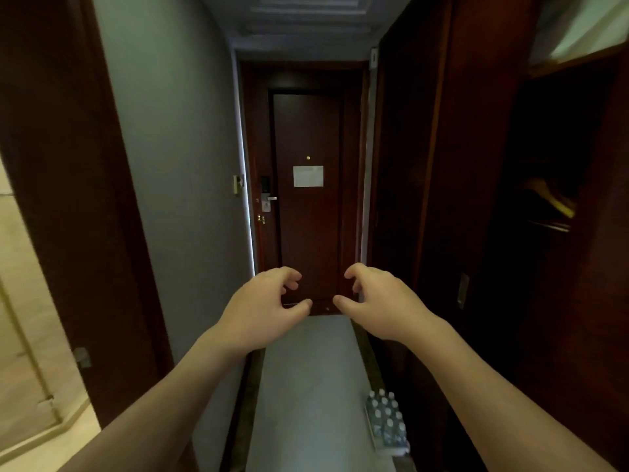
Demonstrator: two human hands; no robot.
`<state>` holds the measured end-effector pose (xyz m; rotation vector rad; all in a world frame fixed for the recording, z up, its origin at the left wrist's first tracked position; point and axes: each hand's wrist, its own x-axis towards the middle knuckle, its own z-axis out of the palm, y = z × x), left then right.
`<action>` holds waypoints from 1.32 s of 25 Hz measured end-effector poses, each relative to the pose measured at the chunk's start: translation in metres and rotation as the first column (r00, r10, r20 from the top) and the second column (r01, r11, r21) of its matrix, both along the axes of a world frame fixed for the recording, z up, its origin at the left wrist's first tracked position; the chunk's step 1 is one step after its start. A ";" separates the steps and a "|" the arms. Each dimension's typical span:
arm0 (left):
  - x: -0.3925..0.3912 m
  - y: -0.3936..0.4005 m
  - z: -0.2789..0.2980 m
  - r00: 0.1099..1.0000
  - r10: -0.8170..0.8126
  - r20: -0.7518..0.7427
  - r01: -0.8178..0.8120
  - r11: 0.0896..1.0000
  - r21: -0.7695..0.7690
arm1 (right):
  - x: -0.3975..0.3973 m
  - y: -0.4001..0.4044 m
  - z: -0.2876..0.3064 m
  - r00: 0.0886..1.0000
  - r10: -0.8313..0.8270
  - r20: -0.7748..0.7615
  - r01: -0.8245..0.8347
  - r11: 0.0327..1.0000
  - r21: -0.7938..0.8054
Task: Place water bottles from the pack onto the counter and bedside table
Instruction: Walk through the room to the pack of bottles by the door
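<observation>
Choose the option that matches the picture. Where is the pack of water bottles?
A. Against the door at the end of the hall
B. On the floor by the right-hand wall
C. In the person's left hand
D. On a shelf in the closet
B: the pack of water bottles sits on the floor along the right side, while the left hand and right hand are both empty.

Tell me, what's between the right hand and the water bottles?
Nothing. In the head view only bare grey floor lies between the empty right hand and the bottle pack by the wardrobe.

Hotel room entry: keycard-lock door (308,199), open wardrobe (558,199).
</observation>
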<state>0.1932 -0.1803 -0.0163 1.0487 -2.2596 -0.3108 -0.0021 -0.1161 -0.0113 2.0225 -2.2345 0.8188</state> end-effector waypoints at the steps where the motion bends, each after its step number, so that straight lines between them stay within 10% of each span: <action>1: -0.016 -0.026 -0.001 1.000 0.004 -0.004 -0.004 1.000 0.004 | -0.017 -0.028 -0.002 1.000 0.007 0.009 -0.007 1.000 -0.014; 20: -0.278 -0.492 -0.014 0.992 -0.120 0.031 0.122 0.989 -0.080 | -0.257 -0.459 -0.019 0.986 -0.156 0.061 0.157 0.988 -0.009; 33: -0.483 -0.636 -0.187 0.783 -0.617 0.082 0.547 0.745 0.383 | -0.391 -0.544 -0.192 0.738 -0.630 0.243 0.509 0.756 0.412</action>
